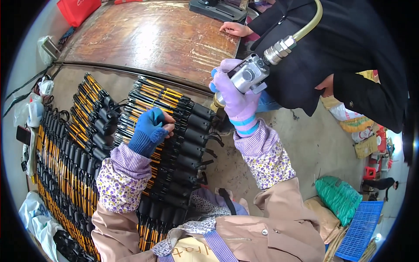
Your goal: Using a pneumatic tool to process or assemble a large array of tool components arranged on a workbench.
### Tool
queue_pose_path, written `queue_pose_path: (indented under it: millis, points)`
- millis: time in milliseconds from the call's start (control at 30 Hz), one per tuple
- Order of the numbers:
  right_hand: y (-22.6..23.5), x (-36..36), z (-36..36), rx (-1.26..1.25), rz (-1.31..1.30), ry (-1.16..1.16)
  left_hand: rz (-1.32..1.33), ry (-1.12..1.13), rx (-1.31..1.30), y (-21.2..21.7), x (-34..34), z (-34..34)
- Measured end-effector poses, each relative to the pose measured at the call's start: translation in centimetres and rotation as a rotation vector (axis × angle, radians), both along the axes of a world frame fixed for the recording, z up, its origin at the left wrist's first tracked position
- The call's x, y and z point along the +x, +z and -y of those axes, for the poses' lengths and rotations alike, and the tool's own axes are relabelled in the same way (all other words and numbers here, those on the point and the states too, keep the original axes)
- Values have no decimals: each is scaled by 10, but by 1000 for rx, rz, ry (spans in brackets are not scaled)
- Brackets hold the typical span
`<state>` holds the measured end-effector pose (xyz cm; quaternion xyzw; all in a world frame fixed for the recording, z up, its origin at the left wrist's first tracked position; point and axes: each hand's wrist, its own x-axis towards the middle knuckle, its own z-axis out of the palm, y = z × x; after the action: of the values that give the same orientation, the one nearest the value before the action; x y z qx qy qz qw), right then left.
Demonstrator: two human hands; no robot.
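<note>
My right hand [239, 98], in a lavender glove with blue fingertips, grips a silver air tool [248, 75] beside the right edge of the pole rows. A metal coupling joins the tool to a yellowish hose [310, 24], and its brass-coloured nose points down and left. My left hand [152, 129], in a blue glove with bare fingertips, is closed just over the poles. Whatever its fingers pinch, if anything, is hidden. Beneath it lie rows of folded walking poles [159, 89] with orange-and-black shafts. Their black grips [195, 136] and straps face right.
More pole rows [65, 157] lie at left. A worn brown wooden table [174, 37] stands beyond them. At upper right a person in black [305, 65] rests a hand [235, 29] on its edge. A green sack [338, 198] and blue plastic crate [360, 229] are at lower right.
</note>
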<state>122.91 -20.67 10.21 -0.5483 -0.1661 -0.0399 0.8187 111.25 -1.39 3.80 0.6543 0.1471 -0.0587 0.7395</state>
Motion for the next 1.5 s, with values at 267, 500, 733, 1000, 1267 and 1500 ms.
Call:
queue_pose_path:
  millis: [267,500,733,1000,1267,1500]
  points:
    - [-23,9,-6,-104,56,-31,36,-33,-10,-7,20,11]
    - [-29,8,-9,-210,74,-45,299,-89,256,-32,59,30]
    - [-33,8,-14,-289,284,-108,366,-123,558,-40,85,40]
    - [-40,3,-14,-303,174,-73,336,-129,605,-34,83,39]
    - [-46,1,-18,-343,322,-74,357,-110,527,-54,87,40]
    - [-57,7,-15,-321,319,-66,317,-130,608,-35,83,41]
